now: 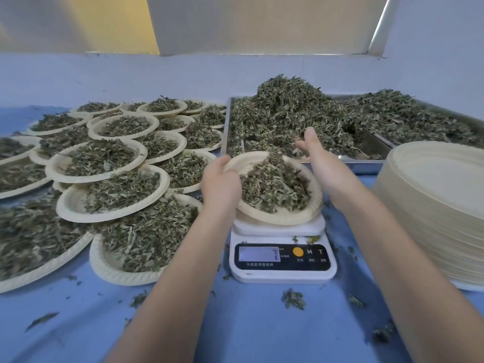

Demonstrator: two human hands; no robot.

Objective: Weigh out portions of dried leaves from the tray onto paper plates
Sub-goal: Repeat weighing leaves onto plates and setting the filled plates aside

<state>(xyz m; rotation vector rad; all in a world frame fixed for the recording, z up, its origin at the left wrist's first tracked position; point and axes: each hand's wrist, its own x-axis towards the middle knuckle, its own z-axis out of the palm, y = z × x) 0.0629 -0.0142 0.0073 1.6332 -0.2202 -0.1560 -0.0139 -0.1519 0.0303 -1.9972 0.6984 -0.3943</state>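
Note:
A paper plate [306, 216] heaped with dried leaves hangs tilted just above the white kitchen scale [281, 260]. My left hand [220, 183] grips the plate's left rim. At the plate's far right edge my right hand [318, 158] is stretched out with straight fingers, next to the front lip of the metal tray [226, 127]. The tray holds a tall mound of dried leaves [293, 108]. The scale's display is lit, and its reading is not legible.
Several filled paper plates [104, 163] overlap in stacked layers across the left of the blue table. A tall stack of bare paper plates [440, 205] stands at the right edge. Loose leaf scraps [293, 299] lie on the cloth around the scale.

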